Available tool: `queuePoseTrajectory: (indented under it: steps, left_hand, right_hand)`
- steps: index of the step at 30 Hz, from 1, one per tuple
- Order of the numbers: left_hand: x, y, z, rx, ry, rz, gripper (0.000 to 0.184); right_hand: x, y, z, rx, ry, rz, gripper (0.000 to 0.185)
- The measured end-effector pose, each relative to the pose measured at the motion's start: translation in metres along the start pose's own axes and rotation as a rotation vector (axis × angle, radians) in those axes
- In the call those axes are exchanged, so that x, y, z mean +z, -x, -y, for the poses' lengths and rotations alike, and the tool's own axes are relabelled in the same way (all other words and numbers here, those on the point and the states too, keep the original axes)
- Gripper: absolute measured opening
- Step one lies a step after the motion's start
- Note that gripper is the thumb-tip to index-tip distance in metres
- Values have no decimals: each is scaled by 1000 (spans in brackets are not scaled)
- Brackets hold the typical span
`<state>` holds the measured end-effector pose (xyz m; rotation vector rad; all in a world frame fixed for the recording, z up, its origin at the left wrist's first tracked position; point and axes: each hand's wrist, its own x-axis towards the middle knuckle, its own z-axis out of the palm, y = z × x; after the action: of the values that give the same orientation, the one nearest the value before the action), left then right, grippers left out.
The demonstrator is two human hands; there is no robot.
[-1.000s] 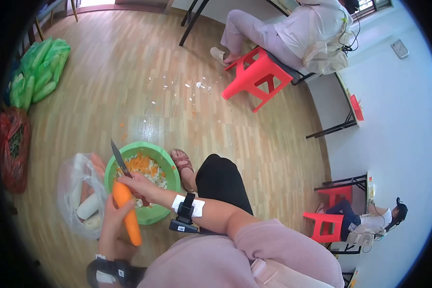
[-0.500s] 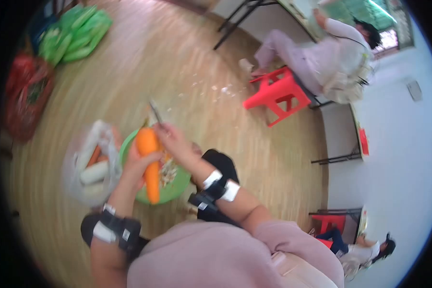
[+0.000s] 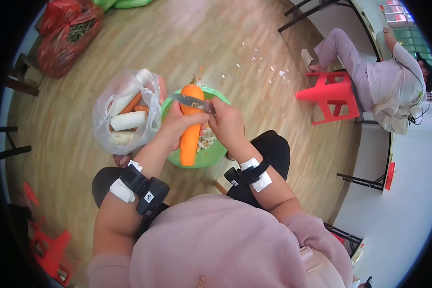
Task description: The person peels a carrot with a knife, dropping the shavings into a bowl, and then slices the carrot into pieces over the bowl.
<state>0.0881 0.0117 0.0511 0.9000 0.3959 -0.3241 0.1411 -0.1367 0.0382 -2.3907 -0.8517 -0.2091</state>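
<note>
Over the round green plastic basin point(image 3: 209, 161), our left hand point(image 3: 177, 126) wraps the tapered orange carrot point(image 3: 190, 144); our right hand point(image 3: 227, 122) grips the grey metal knife point(image 3: 189, 101). We should keep thumbs clear of its edge.

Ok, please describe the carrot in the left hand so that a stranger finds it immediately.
On the floor stands a green basin. Over it, the left hand holds the thick orange carrot. Unlike the carrots in the plastic bag, it has a knife blade across it.
</note>
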Motion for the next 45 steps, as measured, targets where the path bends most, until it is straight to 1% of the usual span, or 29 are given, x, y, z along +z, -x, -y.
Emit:
queuePoseTrajectory:
  steps: [2,4,6,8,10,11,13,15,18,20,22,24,26,27,30,32,34,35,36,37,38,39,41,43,45]
  left_hand:
    - [4,3,-2,14,-26,-10,42]
    - [5,5,-2,-55,-10,28,48]
    - [1,3,3,-67,17,31,46]
    - [-3,2,5,-75,46,29,44]
    - [-4,3,0,-115,78,26,38]
    - [-5,3,1,-118,72,26,38]
    - [-6,4,3,-76,60,35,33]
    - [-4,6,2,-64,44,58,34]
    - [-5,5,4,-47,58,108,36]
    - [-7,4,5,-47,84,135,37]
    - [-8,4,6,-79,129,112,40]
    - [-7,10,2,-87,78,140,41]
    - [-6,14,2,-98,20,178,42]
    - [-4,15,3,-104,36,193,43]
    - [-8,11,6,-83,68,185,44]
    - [-10,12,7,-62,75,165,44]
    - [-5,15,2,-38,138,122,36]
    - [-7,15,3,-37,137,121,36]
    - [-10,14,3,-62,145,131,32]
    - [-14,13,3,-89,153,141,29]
    - [-16,13,4,-92,150,140,29]
    - [-18,14,4,-81,150,155,28]
    - [-18,13,3,-76,147,172,28]
    - [-13,15,1,-50,126,174,35]
    - [-11,15,1,-68,169,197,35]
  right_hand:
    - [2,-1,-5,67,67,-19,16]
    - [-2,-1,-5,77,93,-7,16]
    - [-7,-1,-2,90,120,4,17]
    - [-12,0,2,3,85,17,17]
    - [-12,1,4,-9,70,24,17]
    - [-11,1,4,-27,57,32,16]
    - [-11,2,5,-17,66,45,16]
    - [-12,2,5,-7,76,56,16]
    - [-7,1,3,-7,72,2,16]
    - [-4,2,1,19,82,20,16]
    - [2,3,-2,67,97,40,15]
    - [7,3,-13,112,113,61,15]
    - [12,2,-27,258,67,10,16]
    - [10,2,-24,266,70,4,16]
    - [1,0,-13,232,34,57,16]
    - [-2,1,-6,172,-70,71,14]
    - [-7,1,4,151,-111,86,14]
    - [-8,2,7,131,-150,98,13]
    - [-8,3,9,131,-152,99,13]
    - [-6,4,10,80,-156,85,13]
    - [-5,5,11,32,-160,69,13]
    - [-3,6,11,38,-162,67,13]
    - [1,7,11,-25,-50,43,12]
    - [2,5,9,-40,-32,0,12]
    - [3,3,6,-57,-14,-42,12]
